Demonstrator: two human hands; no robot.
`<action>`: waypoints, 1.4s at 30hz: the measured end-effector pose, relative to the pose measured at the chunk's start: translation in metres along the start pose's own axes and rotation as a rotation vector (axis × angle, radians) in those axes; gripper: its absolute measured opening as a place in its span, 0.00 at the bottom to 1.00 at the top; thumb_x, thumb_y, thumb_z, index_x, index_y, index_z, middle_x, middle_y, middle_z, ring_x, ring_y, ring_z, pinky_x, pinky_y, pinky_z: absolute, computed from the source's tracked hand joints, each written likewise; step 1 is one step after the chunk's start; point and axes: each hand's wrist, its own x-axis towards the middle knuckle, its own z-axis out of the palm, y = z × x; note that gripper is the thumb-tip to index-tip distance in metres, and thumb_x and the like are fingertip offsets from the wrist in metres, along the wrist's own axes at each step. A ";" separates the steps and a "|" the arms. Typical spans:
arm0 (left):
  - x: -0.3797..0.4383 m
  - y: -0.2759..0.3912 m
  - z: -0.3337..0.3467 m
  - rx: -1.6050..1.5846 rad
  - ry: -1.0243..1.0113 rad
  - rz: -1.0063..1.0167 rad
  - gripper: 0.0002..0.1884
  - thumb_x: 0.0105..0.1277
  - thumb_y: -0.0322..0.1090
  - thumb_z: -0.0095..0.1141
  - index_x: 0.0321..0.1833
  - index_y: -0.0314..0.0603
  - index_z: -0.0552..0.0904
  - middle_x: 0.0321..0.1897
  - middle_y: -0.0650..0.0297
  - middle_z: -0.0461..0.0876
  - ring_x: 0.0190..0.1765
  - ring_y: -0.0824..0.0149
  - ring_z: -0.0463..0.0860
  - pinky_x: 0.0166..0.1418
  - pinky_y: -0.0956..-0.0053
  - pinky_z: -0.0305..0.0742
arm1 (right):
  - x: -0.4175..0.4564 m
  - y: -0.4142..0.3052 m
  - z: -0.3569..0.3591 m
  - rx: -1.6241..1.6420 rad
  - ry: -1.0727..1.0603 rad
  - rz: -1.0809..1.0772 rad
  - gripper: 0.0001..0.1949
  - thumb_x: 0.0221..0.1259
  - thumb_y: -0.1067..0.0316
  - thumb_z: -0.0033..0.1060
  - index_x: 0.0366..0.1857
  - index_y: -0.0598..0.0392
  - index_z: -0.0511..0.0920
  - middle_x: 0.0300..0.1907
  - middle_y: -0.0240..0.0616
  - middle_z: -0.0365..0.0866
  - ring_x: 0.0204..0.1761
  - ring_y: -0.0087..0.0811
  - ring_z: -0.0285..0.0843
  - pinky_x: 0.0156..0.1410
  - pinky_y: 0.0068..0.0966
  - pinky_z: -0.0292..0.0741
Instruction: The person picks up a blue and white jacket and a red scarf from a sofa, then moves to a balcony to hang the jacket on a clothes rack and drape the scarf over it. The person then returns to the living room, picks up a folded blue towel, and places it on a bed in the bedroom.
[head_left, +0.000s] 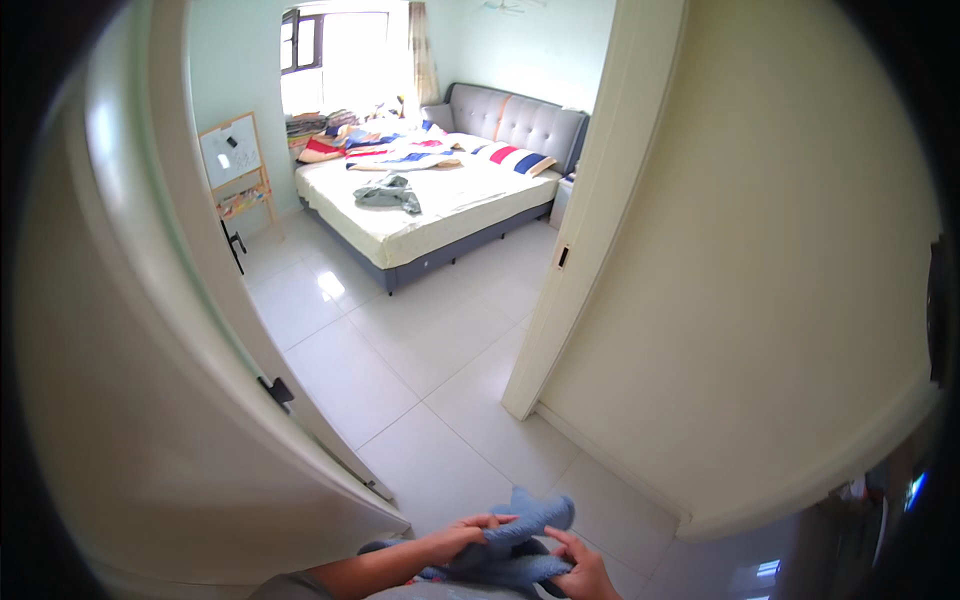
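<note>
A fluffy blue cloth (531, 519), perhaps a towel, is bunched in front of my body at the bottom of the view. My left hand (459, 538) grips it from the left, fingers over its upper fold. On the right, my right hand (581, 564) holds the lower part, with the index finger raised towards the upper fold. More blue fabric hangs between the hands and my clothing. Its full shape is hidden. A doorway with a light frame (592, 195) stands before me.
Beyond the doorway is a bed (450, 210) with a crumpled grey garment (388, 193), rumpled bedding and a striped pillow (514, 157). A whiteboard easel (234, 154) stands left of it. A door with a dark handle (279, 391) is at the left; a wall (742, 247) flanks the right.
</note>
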 end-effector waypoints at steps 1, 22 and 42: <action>0.014 0.003 -0.012 -0.077 -0.009 -0.017 0.13 0.52 0.24 0.41 0.39 0.35 0.74 0.51 0.57 0.73 0.54 0.64 0.69 0.61 0.74 0.62 | 0.028 -0.001 -0.014 -0.024 -0.035 -0.045 0.34 0.46 0.75 0.63 0.64 0.46 0.67 0.30 0.38 0.79 0.33 0.27 0.77 0.44 0.22 0.74; 0.225 0.268 -0.235 0.452 0.373 0.313 0.18 0.67 0.33 0.53 0.58 0.38 0.73 0.49 0.61 0.78 0.53 0.69 0.74 0.61 0.76 0.66 | 0.548 -0.096 -0.009 -0.193 -0.559 -0.483 0.24 0.45 0.74 0.62 0.52 0.48 0.77 0.41 0.42 0.81 0.43 0.41 0.80 0.47 0.31 0.76; 0.350 0.542 -0.447 0.814 1.024 0.361 0.22 0.55 0.32 0.63 0.55 0.45 0.77 0.44 0.57 0.81 0.47 0.62 0.80 0.52 0.68 0.74 | 0.993 -0.210 0.049 -0.409 -0.691 -0.943 0.15 0.40 0.71 0.66 0.37 0.48 0.79 0.34 0.36 0.76 0.34 0.41 0.79 0.37 0.33 0.77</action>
